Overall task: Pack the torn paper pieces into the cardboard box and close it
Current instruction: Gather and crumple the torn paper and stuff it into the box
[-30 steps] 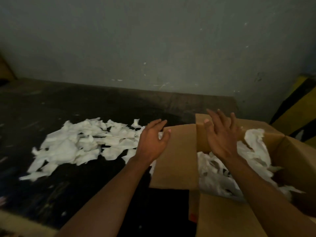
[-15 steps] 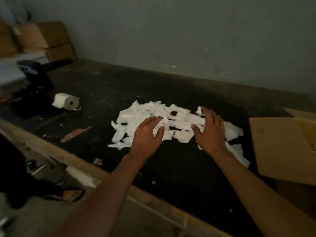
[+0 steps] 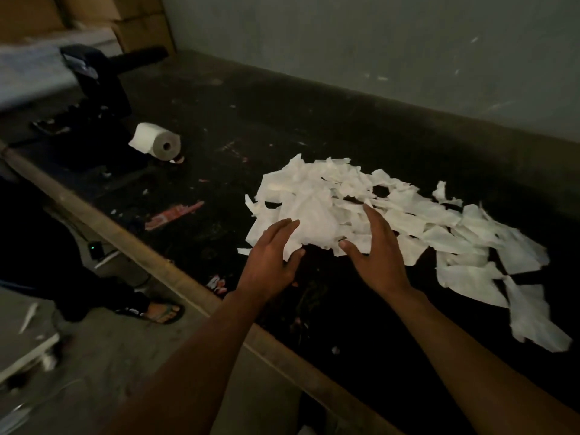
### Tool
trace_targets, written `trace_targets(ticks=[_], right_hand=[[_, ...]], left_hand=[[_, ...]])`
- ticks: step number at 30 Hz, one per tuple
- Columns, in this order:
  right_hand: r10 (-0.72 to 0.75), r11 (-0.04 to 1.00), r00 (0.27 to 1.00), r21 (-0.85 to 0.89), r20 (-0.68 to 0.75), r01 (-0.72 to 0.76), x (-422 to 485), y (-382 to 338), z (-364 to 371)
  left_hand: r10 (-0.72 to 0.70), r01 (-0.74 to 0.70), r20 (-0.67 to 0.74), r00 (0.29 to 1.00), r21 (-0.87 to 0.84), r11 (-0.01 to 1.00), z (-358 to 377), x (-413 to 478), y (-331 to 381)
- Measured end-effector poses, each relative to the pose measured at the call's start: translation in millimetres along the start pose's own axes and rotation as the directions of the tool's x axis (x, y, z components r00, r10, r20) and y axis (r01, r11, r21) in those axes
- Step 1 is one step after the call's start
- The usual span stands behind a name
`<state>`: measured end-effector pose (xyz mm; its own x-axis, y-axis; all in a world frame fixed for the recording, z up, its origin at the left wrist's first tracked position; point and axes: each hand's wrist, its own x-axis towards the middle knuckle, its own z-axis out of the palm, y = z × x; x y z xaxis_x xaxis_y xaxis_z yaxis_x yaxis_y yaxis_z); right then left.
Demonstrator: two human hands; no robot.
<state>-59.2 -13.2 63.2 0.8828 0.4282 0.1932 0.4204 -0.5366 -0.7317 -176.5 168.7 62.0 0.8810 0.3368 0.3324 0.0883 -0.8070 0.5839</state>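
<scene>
Both hands spread, holding nothing: left hand [image 3: 270, 258] and right hand [image 3: 378, 250] at near edge of torn paper pieces [image 3: 389, 221] on dark counter [image 3: 282, 127] (paper roll [image 3: 156, 142] far left)

I see a dark, scuffed desk [image 3: 282, 114] with a worn wooden front edge. A paper roll [image 3: 156, 141] lies on its side at the left, just beside a black machine [image 3: 97, 80]. A reddish scrap [image 3: 174, 211] lies flat nearer the edge. Below, a sandalled foot [image 3: 160, 310] rests on the grey floor [image 3: 110, 356]. Brown cartons [image 3: 138, 23] stand in the far corner.
</scene>
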Motion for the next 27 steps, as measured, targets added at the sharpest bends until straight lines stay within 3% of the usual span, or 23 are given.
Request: trace_targets(ticks=[5, 11, 16, 19, 22, 27], right_hand=[[0.017, 1.0, 0.995, 0.004, 0.098, -0.017, 46.9, 33.6, 11.5], [-0.046, 0.977, 0.947, -0.185, 0.317, 0.11, 92.2, 67.3, 8.7], [-0.103, 0.941, 0.871, -0.237, 0.481, 0.242, 117.7, 81.0, 17.0], [-0.051, 0.965, 0.853, -0.195, 0.52, 0.177, 121.4, 86.7, 27.3], [0.023, 0.983, 0.858, -0.169, 0.513, 0.075, 119.7, 91.9, 36.7], [0.039, 0.969, 0.9, -0.237, 0.434, 0.073, 123.9, 97.4, 47.0]], left_hand=[[0.005, -0.002, 0.063, 0.998, -0.04, 0.999, 26.2, 39.7, -19.9], [0.095, -0.083, 0.192, 0.977, -0.068, 0.994, 57.6, 93.3, -32.1], [0.192, -0.267, 0.438, 0.878, 0.115, 0.957, 81.3, 140.5, -55.5], [0.154, -0.22, 0.544, 0.825, 0.059, 0.974, 100.3, 146.8, -74.6], [0.166, -0.22, 0.523, 0.836, 0.042, 0.975, 116.8, 137.8, -90.4], [0.128, -0.123, 0.405, 0.905, -0.04, 0.992, 124.9, 133.7, -99.4]])
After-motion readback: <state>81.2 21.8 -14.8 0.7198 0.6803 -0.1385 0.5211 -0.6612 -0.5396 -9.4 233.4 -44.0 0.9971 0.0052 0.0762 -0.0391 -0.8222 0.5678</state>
